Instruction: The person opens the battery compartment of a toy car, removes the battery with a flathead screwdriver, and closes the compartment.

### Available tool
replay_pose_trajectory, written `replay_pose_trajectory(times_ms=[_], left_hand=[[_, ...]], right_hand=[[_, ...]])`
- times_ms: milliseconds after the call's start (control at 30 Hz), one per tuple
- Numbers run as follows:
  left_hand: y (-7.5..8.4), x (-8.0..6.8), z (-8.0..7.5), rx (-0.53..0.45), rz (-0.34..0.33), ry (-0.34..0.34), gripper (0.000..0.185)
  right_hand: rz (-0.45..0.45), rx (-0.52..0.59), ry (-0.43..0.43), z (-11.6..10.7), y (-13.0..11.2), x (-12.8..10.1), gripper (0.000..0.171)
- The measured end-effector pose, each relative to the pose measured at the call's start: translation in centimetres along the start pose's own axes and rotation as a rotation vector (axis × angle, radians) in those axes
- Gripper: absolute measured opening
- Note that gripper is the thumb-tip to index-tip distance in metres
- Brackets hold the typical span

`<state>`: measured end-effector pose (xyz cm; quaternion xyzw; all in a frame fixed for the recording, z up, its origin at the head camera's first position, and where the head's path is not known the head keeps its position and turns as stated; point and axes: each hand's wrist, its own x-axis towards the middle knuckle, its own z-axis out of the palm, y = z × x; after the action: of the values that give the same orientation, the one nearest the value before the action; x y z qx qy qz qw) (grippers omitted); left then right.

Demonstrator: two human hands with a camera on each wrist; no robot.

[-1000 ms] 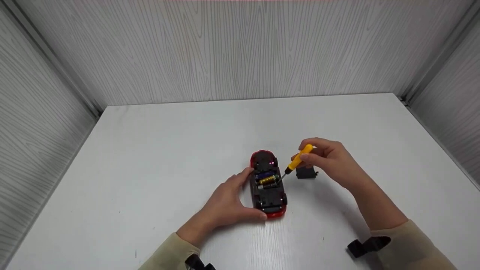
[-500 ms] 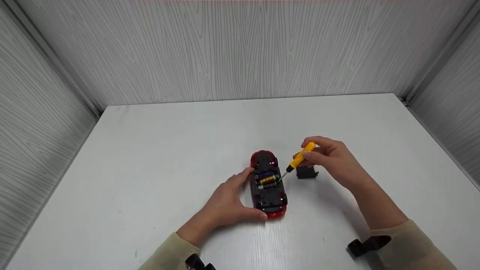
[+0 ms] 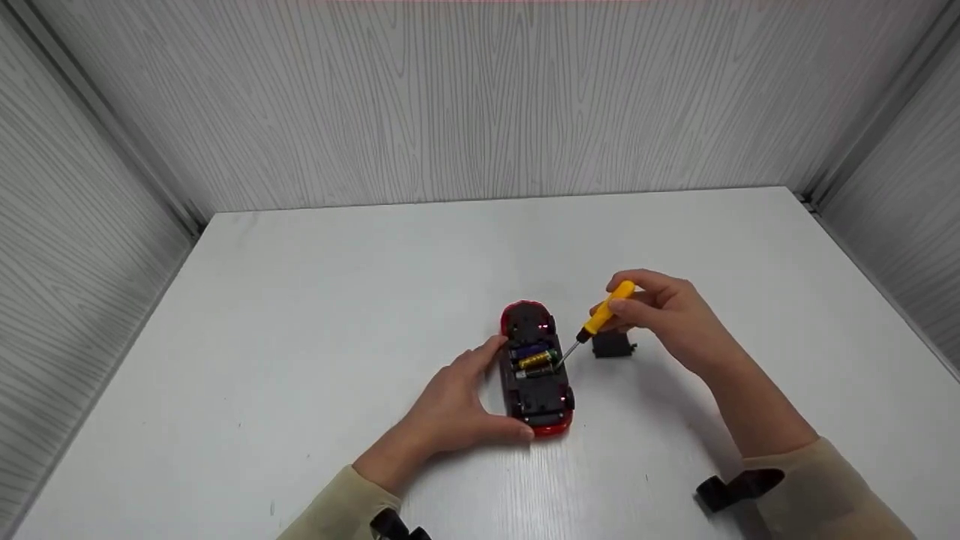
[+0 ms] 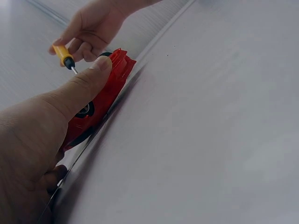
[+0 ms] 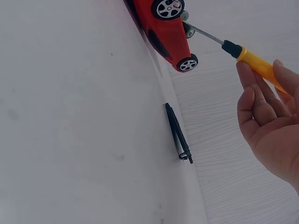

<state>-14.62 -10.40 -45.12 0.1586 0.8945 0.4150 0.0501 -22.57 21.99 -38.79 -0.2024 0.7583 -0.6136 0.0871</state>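
Note:
A red toy car [image 3: 541, 394] lies upside down on the table, its black underside up. Several batteries [image 3: 536, 359] sit in its uncovered compartment; one has a gold wrapper, another a blue one. My left hand [image 3: 454, 409] grips the car from the left, with the thumb at its near end and the fingers along its side. In my right hand [image 3: 667, 315] I pinch a screwdriver [image 3: 609, 309] by its yellow handle. The screwdriver's metal shaft [image 5: 206, 33] slants down into the right edge of the battery compartment, at the end of the nearest battery.
A black battery cover [image 3: 613, 346] lies on the white table [image 3: 337, 300] to the right of the car, just below my right hand. Wood-grain panels [image 3: 480, 97] enclose the back and both sides of the table.
My right hand and the screwdriver handle have shifted slightly up and to the right, while the tip stays at the battery compartment. The left hand and the toy car have kept their place.

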Motion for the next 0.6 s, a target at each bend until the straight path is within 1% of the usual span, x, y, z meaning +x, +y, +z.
replay_pose_trajectory(times_ms=[133, 267, 500, 600], left_hand=[[0.1, 0.0, -0.1, 0.006, 0.008, 0.004, 0.129], [0.1, 0.0, -0.2, 0.01, 0.007, 0.008, 0.128], [0.1, 0.0, -0.1, 0.017, -0.007, 0.005, 0.128], [0.1, 0.0, 0.0, 0.01, -0.009, -0.004, 0.128]], right_hand=[[-0.014, 0.008, 0.017, -0.7, -0.4, 0.0, 0.022], [-0.018, 0.016, 0.07, -1.8, -0.8, 0.0, 0.025], [-0.036, 0.146, 0.16, -3.7, -0.3, 0.0, 0.03], [-0.026, 0.143, 0.187, -4.3, 0.4, -0.1, 0.031]])
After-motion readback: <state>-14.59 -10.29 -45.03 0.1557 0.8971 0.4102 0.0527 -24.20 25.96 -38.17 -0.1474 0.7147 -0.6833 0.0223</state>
